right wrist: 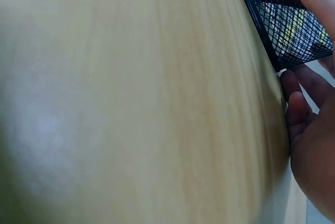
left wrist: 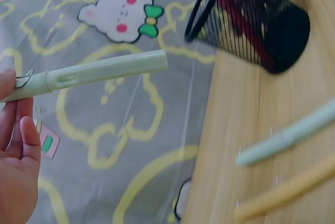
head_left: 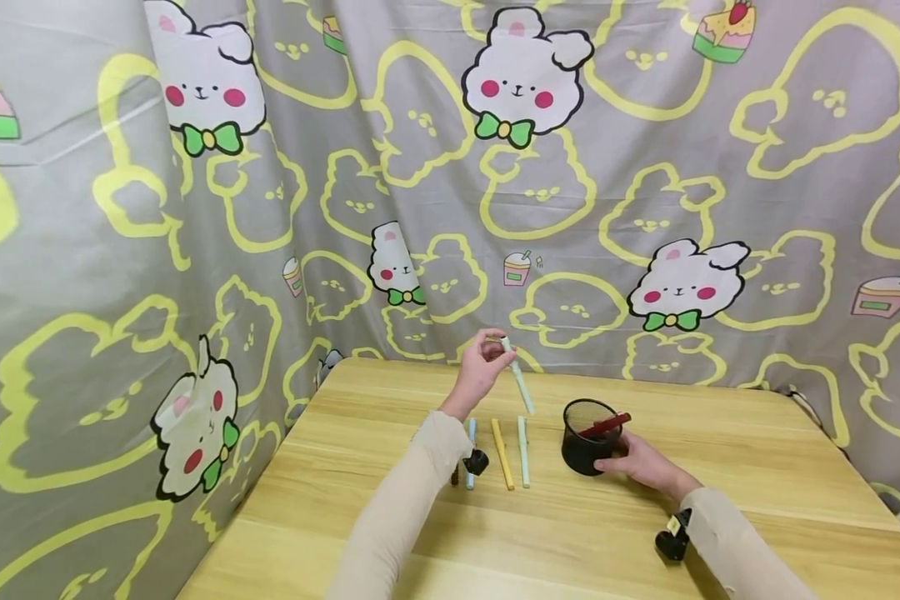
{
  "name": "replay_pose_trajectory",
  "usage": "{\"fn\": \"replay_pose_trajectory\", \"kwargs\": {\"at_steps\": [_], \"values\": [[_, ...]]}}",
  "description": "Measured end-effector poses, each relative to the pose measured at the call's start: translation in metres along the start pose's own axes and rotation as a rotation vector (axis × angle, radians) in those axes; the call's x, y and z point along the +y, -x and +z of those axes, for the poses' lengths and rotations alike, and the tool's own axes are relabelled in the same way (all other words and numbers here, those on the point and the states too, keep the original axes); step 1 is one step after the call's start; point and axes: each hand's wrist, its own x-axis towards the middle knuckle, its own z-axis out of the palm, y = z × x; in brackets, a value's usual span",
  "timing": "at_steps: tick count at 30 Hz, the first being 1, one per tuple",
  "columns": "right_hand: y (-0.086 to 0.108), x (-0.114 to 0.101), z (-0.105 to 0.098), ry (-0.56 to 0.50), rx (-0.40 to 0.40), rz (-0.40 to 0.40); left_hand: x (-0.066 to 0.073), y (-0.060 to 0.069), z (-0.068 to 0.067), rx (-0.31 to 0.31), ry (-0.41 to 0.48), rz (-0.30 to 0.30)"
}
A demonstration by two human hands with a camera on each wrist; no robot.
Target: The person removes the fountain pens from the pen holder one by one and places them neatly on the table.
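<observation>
My left hand (head_left: 482,372) pinches a pale green pen (head_left: 522,388) by its clip end, up over the far part of the table. In the left wrist view this pen (left wrist: 110,73) points away from the fingertips, its other end free. My right hand (head_left: 647,463) grips the low side of a black mesh pen holder (head_left: 581,455), which stands upright on the table. Inside it leans a dark red pen (head_left: 609,423), its end sticking out over the rim. The right wrist view shows only part of the holder (right wrist: 293,35) beside the thumb.
On the wooden table (head_left: 570,542), a second pale green pen (head_left: 523,454), a yellow pen (head_left: 502,454), a light blue pen (head_left: 472,428) and a dark brown one (head_left: 454,477) lie side by side. The left wrist camera partly hides the last two. A patterned curtain (head_left: 435,200) hangs behind.
</observation>
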Motion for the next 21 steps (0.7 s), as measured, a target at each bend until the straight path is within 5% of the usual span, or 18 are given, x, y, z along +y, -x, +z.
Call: {"fn": "replay_pose_trajectory", "kwargs": {"at_steps": [14,21], "values": [[-0.003,0.001,-0.004,-0.016,-0.011,-0.004,-0.010,0.011,-0.080,0.116,-0.141,-0.149],[0.000,0.000,-0.002,-0.022,-0.010,0.017,-0.015,0.024,-0.114,0.089,-0.252,-0.242]]}}
